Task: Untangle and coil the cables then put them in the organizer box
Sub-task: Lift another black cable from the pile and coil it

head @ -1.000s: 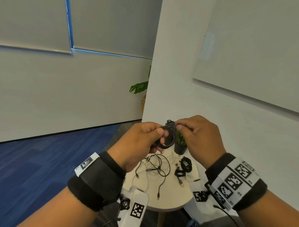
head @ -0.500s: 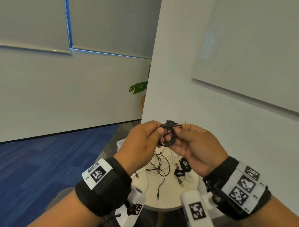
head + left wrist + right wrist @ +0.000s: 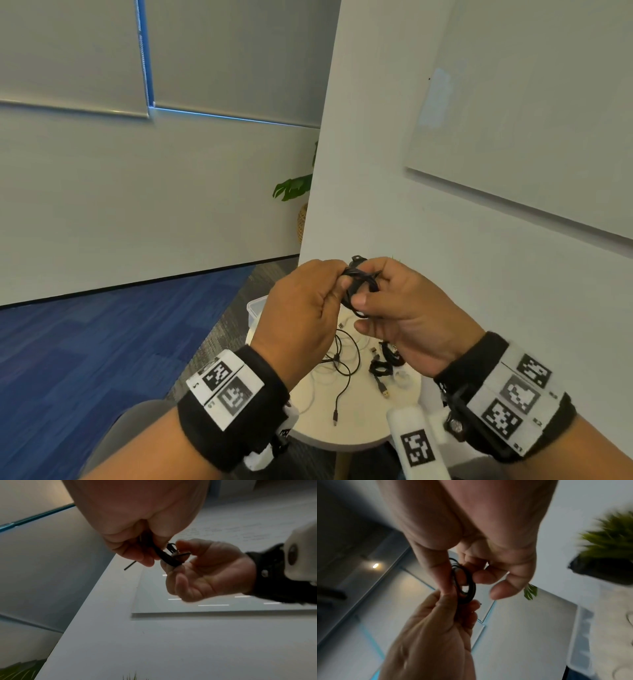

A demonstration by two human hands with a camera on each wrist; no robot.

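A small coil of black cable (image 3: 359,284) (image 3: 167,557) (image 3: 464,586) is held up in the air between both hands, above the round table. My left hand (image 3: 308,308) (image 3: 137,545) (image 3: 436,622) pinches its left side with thumb and fingers. My right hand (image 3: 404,308) (image 3: 205,572) (image 3: 479,561) grips its right side, thumb on the coil. On the white round table (image 3: 363,428) below lie a loose black cable (image 3: 342,377), white cables (image 3: 318,373) and small black coiled cables (image 3: 380,368). The clear organizer box (image 3: 255,308) sits at the table's far left, mostly hidden by my left hand.
A white wall with a whiteboard (image 3: 531,120) stands close on the right. A potted green plant (image 3: 611,547) is on the table behind my hands. Blue carpet (image 3: 102,342) covers the floor to the left.
My right hand has turned palm-up and shifted from the top of the coil to its right side. Both hands have sunk a little and the coil is squeezed narrower.
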